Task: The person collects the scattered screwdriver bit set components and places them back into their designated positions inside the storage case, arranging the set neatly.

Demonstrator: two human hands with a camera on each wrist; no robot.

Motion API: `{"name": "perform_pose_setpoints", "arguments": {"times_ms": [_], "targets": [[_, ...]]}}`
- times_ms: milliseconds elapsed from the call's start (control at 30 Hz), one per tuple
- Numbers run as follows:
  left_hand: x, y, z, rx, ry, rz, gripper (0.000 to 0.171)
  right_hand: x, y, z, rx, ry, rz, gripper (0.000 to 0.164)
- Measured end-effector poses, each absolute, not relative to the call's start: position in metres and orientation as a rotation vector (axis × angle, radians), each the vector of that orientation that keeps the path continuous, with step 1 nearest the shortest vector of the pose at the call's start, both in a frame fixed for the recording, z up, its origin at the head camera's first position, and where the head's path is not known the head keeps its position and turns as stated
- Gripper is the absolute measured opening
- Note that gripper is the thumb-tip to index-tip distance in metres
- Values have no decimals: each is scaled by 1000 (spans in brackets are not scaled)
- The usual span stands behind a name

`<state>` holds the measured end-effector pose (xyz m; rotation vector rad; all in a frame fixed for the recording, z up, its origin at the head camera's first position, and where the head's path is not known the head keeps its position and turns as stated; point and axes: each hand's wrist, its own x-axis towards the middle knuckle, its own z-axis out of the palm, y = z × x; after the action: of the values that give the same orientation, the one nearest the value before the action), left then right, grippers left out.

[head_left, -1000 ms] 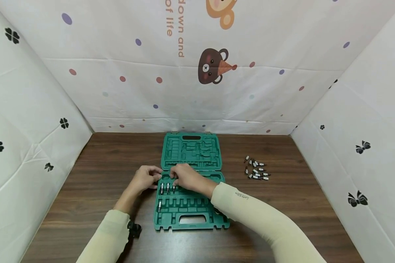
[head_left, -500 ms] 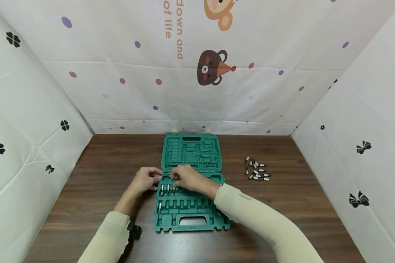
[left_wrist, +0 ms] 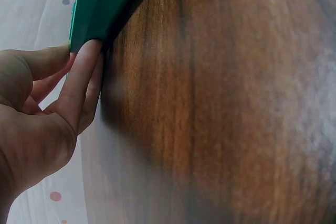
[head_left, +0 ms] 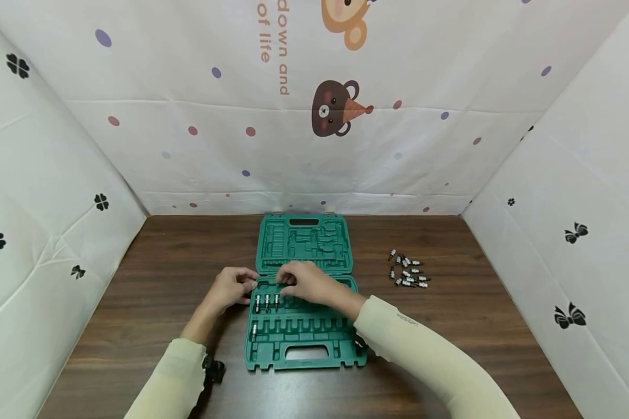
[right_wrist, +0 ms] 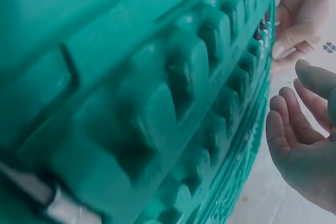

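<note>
A green plastic tool case (head_left: 306,355) lies unfolded on the table. Three bit sockets (head_left: 267,302) sit side by side at the left of its upper slot row, and another bit socket (head_left: 254,332) is in the lower row. My left hand (head_left: 232,286) grips the case's left edge, thumb on top and fingers against the side wall (left_wrist: 107,14). Over the slots just right of the third socket hovers my right hand (head_left: 306,283); its fingers (right_wrist: 294,119) are loosely bent, apart from the thumb, with nothing between them. A metal piece (right_wrist: 68,208) shows at the right wrist view's lower left.
Several loose bit sockets (head_left: 409,273) lie in a pile on the dark wooden table (head_left: 424,337), right of the case. The case lid (head_left: 304,241) lies folded back toward the printed cloth wall (head_left: 215,157). A small black device (head_left: 214,369) is at my left wrist.
My right hand has let go of the third bit socket and shifted slightly to the right, leaving that socket more visible in its slot. The left hand has stayed on the case edge.
</note>
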<state>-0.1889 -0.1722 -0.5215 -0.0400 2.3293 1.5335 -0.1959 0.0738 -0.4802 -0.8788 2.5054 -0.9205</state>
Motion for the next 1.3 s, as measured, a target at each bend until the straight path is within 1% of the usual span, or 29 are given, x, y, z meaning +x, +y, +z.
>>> {"name": "perform_pose_setpoints", "arguments": {"times_ms": [233,800,1300], "targets": [[-189,-173,-524,-36,2339,1529,22,-194,91,-473,-854,2525,-998,29],[-189,-174,-522,-31,2344,1524,23,-189,153,-472,-741,2567,-1250,32],[-190,-174,-521,-26,2331,1529,23,-180,212,-489,-512,2645,-1439,32]]}}
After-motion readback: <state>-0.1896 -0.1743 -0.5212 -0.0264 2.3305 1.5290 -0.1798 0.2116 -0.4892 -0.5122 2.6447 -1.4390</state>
